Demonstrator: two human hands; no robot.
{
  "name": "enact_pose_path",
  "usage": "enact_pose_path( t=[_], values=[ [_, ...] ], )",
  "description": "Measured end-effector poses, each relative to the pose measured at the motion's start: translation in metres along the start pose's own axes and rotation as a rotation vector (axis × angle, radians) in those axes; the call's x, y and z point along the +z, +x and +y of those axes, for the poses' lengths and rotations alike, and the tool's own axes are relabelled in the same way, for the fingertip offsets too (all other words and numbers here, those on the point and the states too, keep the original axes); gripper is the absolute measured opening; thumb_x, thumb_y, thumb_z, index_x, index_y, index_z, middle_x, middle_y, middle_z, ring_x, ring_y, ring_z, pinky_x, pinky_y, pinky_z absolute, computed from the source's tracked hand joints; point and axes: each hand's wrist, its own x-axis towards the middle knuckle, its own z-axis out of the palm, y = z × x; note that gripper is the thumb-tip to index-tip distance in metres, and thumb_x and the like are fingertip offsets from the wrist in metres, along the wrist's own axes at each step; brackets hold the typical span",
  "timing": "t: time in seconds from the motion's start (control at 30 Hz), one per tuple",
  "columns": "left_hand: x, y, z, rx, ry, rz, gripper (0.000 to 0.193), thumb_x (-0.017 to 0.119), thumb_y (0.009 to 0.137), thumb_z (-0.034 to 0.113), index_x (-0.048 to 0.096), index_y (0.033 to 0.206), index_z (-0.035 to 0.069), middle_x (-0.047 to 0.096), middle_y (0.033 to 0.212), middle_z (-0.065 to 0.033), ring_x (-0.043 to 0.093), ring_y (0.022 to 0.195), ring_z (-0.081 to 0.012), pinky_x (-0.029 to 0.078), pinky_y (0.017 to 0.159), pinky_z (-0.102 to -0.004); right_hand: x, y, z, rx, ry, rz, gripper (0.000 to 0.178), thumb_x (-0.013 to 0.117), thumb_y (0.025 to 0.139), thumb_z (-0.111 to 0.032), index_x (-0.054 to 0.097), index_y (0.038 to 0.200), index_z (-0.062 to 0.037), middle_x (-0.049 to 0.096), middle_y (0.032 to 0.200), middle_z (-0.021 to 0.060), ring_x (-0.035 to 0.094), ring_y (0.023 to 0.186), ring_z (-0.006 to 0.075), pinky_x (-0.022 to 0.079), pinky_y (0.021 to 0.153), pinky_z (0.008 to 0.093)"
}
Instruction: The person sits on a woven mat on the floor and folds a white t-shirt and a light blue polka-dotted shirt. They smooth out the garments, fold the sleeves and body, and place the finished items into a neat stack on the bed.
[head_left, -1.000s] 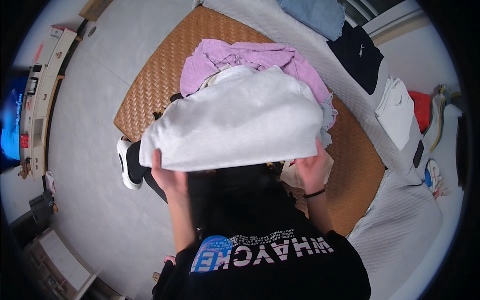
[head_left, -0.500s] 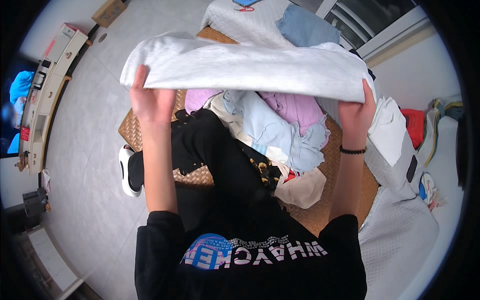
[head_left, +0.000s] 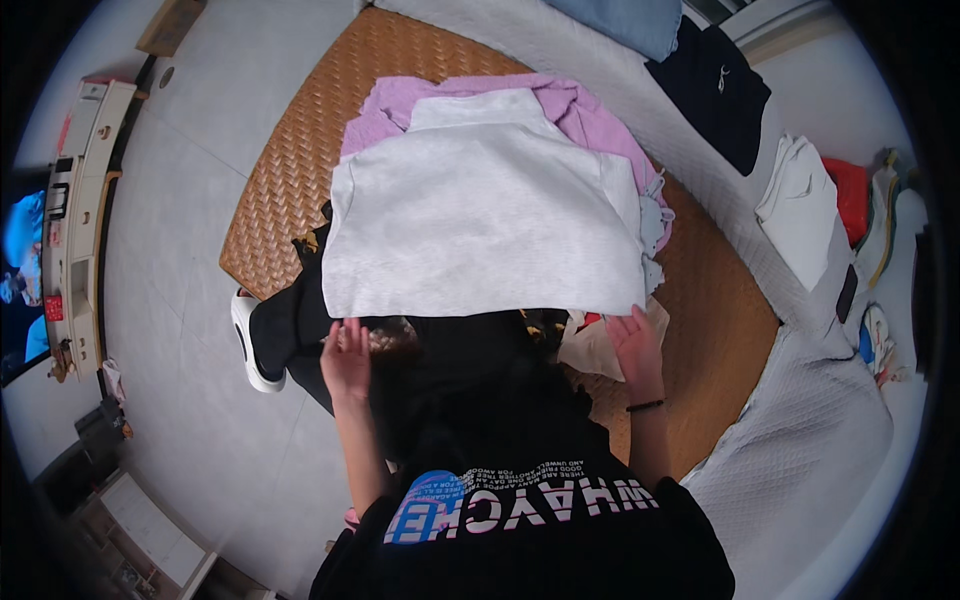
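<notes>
A pale grey sweatshirt [head_left: 480, 220] with a raised collar is spread over a pile of clothes, its collar end away from me and its hem toward me. Its sleeves are mostly hidden beneath it. At the hem's left corner is my left hand [head_left: 347, 362], palm up, fingers apart and stretched out at the edge. My right hand [head_left: 638, 348], a dark bead bracelet at its wrist, has its fingers extended at the right corner. Under the sweatshirt, a lilac garment [head_left: 385, 108] sticks out at the far side, and a beige cloth [head_left: 592, 350] shows beside my right hand.
The pile lies on a woven brown mat [head_left: 290, 190]. Along the right, a quilted grey cover [head_left: 800, 420] bears a folded navy garment [head_left: 712, 95], folded blue denim [head_left: 625, 22] and a white garment [head_left: 800, 210]. A cream cabinet [head_left: 95, 200] stands at far left.
The sweatshirt has come down from between my raised hands onto the pile and now lies spread out. Both hands have dropped toward me, and their fingers have loosened at its hem.
</notes>
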Motion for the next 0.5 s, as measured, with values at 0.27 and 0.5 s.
enact_pose_path(
  t=[0.27, 0.5],
  values=[
    [0.090, 0.007, 0.018, 0.999, 0.882, -0.279, 0.015, 0.056, 0.096, 0.007, 0.061, 0.109, -0.001, 0.065, 0.104, -0.0081, 0.062, 0.098, -0.0148, 0.048, 0.088, -0.0268, 0.052, 0.002, -0.046, -0.954, -0.494, 0.429, 0.035, 0.064, 0.094, -0.024, 0.059, 0.119, -0.0009, 0.062, 0.116, 0.0085, 0.058, 0.102, 0.0177, 0.046, 0.086, 0.0323],
    [0.263, 0.065, -0.009, 1.471, 1.537, -0.780, 0.024, 0.058, 0.085, 0.001, 0.066, 0.108, 0.004, 0.066, 0.108, -0.0110, 0.062, 0.102, -0.0305, 0.050, 0.088, -0.0396, 0.228, 0.029, -0.088, -1.404, -1.217, -0.137, 0.019, 0.063, 0.092, -0.013, 0.068, 0.107, -0.0026, 0.067, 0.105, 0.0139, 0.064, 0.096, 0.0264, 0.049, 0.084, 0.0344]
  ],
)
